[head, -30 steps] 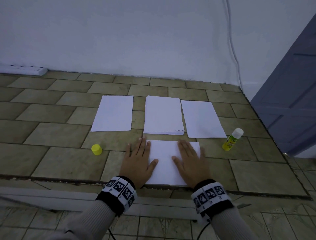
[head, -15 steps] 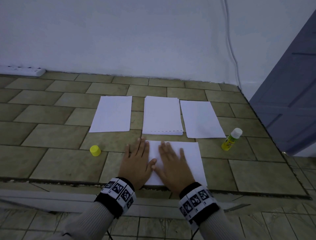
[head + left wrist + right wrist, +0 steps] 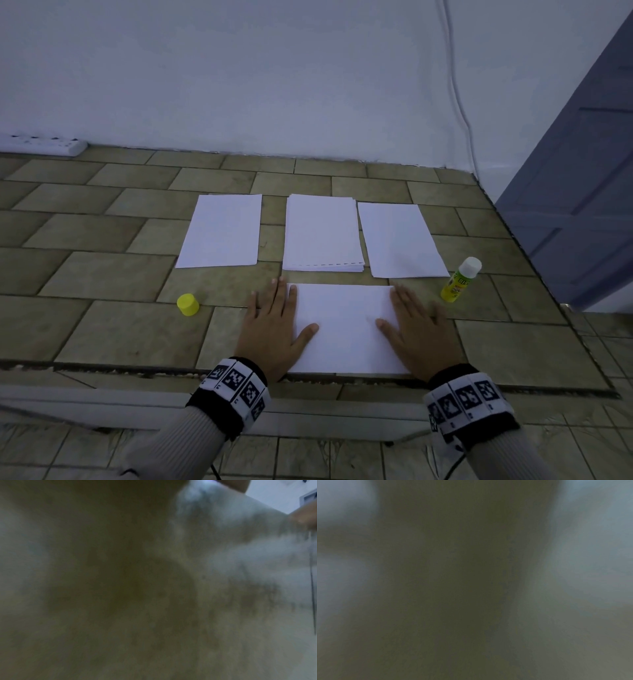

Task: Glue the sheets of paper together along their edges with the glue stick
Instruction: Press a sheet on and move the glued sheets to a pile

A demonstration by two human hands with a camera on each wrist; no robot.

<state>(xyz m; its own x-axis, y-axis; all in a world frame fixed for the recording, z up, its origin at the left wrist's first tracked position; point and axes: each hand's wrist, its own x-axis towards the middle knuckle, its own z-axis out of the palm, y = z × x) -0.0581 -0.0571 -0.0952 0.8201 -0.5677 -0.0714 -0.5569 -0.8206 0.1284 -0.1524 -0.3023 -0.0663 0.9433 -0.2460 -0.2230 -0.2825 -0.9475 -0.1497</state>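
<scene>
White paper is the stuff of this job: thin, light and limp, likely to slide on the smooth tiles and to crease if pinched hard, so I judge it best held flat under the palms and lifted by a corner or an edge.

Going from the left of the head view, a yellow cap stands alone on the tiled ledge, left of centre. Above and right of it lies a single sheet. The left hand lies flat, fingers straight and together, across the left edge of the near sheets at lower centre, gripping nothing. Above those sits a stack of paper, then another sheet. The right hand mirrors the left, spread flat on the right edge, thumb pointing inward, nothing held. At the right edge of the ledge the glue stick stands tilted and uncapped, well apart from its cap; being a small rigid tube, it should be easy to take round the barrel.

Only the head view gives this layout. Both wrist views are a dim olive-grey blur, pressed close to the surface, and show no fingers clearly; the left one catches a sliver of pale wall in its upper right corner.
</scene>
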